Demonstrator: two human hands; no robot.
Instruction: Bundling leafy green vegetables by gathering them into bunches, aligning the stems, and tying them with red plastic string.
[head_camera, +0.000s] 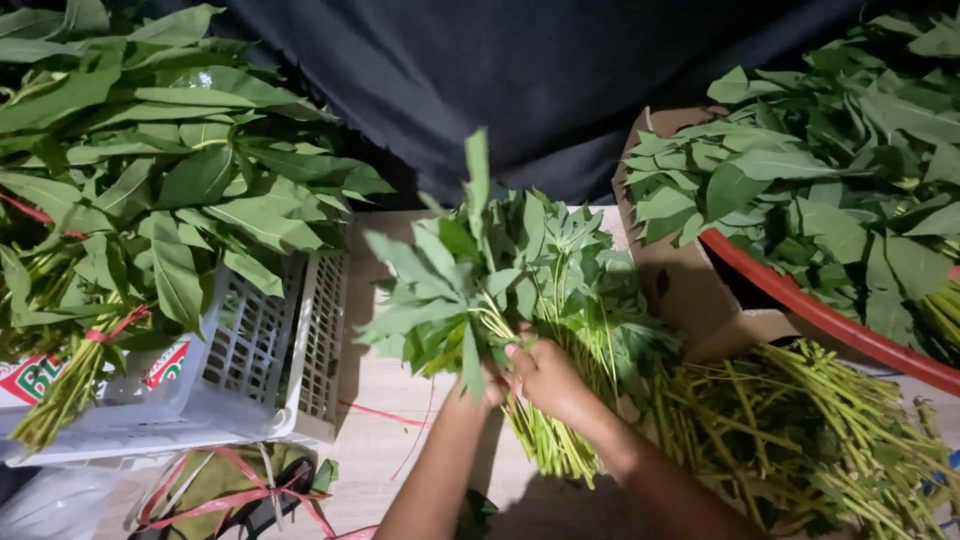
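Dark cloth backs a pale wooden counter. Far left of the hands, a white slotted plastic crate holds tied leaf bunches, judged finished. At centre, left hand and right hand both clench one loose bunch of green leafy stems, forearms rising from below. Right of them, a heap of stripped green stalks and a red-rimmed basin of leaves remain unbundled.

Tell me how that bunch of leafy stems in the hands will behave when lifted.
The bunch probably flops at the top: its leaves are thin and fan outward. The stems look thin and loose, so some may slip out unless the right hand and left hand squeeze. It likely weighs little for its bulk.
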